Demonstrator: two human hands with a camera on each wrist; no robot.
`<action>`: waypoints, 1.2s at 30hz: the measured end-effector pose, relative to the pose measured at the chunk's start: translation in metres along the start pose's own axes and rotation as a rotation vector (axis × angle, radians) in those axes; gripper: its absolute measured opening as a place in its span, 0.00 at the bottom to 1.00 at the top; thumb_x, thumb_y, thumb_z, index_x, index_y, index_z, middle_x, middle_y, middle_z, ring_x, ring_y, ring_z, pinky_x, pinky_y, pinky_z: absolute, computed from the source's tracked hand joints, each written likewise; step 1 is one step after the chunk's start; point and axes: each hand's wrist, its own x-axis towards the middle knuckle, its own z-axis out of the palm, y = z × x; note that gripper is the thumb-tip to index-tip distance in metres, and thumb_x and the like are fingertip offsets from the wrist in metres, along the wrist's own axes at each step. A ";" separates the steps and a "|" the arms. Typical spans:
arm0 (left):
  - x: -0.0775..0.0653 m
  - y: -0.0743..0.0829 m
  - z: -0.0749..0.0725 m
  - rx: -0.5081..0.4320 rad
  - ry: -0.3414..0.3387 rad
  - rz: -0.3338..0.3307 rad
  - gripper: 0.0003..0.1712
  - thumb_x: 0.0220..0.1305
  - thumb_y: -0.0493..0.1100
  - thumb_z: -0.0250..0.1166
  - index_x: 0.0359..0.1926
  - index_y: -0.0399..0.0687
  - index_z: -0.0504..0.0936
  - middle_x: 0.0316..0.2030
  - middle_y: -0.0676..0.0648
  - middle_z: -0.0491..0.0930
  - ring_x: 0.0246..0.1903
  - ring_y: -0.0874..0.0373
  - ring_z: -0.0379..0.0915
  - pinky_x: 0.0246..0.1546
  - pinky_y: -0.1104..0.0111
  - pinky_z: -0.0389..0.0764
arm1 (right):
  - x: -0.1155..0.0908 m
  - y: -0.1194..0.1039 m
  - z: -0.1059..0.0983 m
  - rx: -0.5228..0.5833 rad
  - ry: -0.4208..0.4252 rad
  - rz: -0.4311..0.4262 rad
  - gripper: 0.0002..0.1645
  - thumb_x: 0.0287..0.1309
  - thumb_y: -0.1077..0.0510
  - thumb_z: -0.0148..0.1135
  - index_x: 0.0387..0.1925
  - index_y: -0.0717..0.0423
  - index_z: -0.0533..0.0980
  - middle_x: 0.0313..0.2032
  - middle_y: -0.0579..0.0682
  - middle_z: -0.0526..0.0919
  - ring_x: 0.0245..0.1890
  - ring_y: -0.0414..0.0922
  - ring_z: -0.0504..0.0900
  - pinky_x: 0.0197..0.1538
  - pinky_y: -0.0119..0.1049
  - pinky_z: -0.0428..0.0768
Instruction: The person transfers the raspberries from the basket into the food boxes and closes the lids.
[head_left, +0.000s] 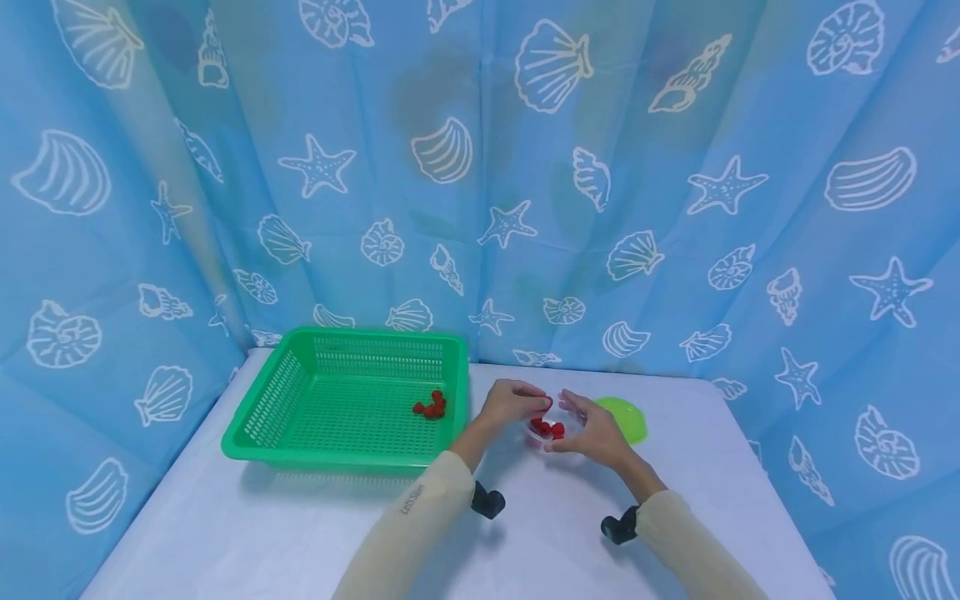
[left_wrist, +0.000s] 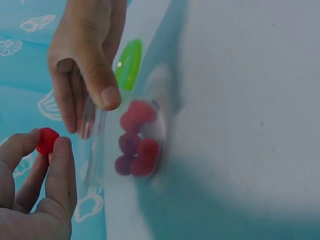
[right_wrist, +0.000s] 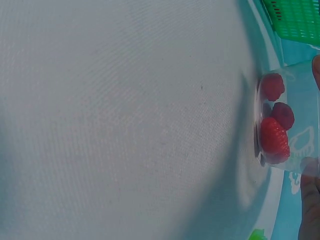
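Between finger and thumb my left hand [left_wrist: 42, 190] pinches a single red raspberry [left_wrist: 47, 140], close beside the rim of a clear plastic cup [right_wrist: 300, 85]. My right hand [head_left: 597, 432] grips this cup by its rim, thumb on the near side and fingers on the far side. Several raspberries [right_wrist: 274, 137] lie at the bottom of the cup, visible through its wall in both wrist views. In the head view the hands partly cover the cup, and the left hand [head_left: 510, 403] is at its upper left.
A green plastic basket [head_left: 345, 457] stands at the left of the white table, with several raspberries [head_left: 431, 406] in its right part. Behind my right hand lies a light green lid [head_left: 626, 419]. A blue shell-patterned curtain [head_left: 480, 167] hangs along the table's back.
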 end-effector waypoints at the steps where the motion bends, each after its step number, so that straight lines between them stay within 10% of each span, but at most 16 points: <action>1: 0.000 0.000 0.002 -0.005 -0.001 0.002 0.11 0.57 0.47 0.73 0.41 0.52 0.87 0.35 0.53 0.83 0.35 0.59 0.81 0.41 0.68 0.83 | 0.000 0.001 0.000 0.000 0.003 -0.001 0.66 0.28 0.39 0.83 0.72 0.41 0.61 0.66 0.49 0.71 0.68 0.54 0.65 0.56 0.52 0.77; 10: 0.006 0.003 0.015 -0.020 -0.027 -0.004 0.10 0.58 0.45 0.73 0.40 0.49 0.87 0.32 0.52 0.83 0.33 0.58 0.82 0.44 0.64 0.83 | -0.001 0.002 -0.002 -0.016 0.005 0.005 0.67 0.27 0.37 0.83 0.72 0.40 0.61 0.68 0.49 0.67 0.68 0.54 0.65 0.56 0.55 0.76; 36: 0.020 0.012 0.036 0.409 -0.134 -0.065 0.08 0.58 0.42 0.71 0.38 0.45 0.86 0.29 0.49 0.81 0.32 0.55 0.79 0.40 0.65 0.83 | -0.001 0.004 -0.004 0.028 -0.006 -0.057 0.62 0.33 0.44 0.83 0.72 0.44 0.62 0.65 0.48 0.72 0.67 0.52 0.66 0.61 0.53 0.72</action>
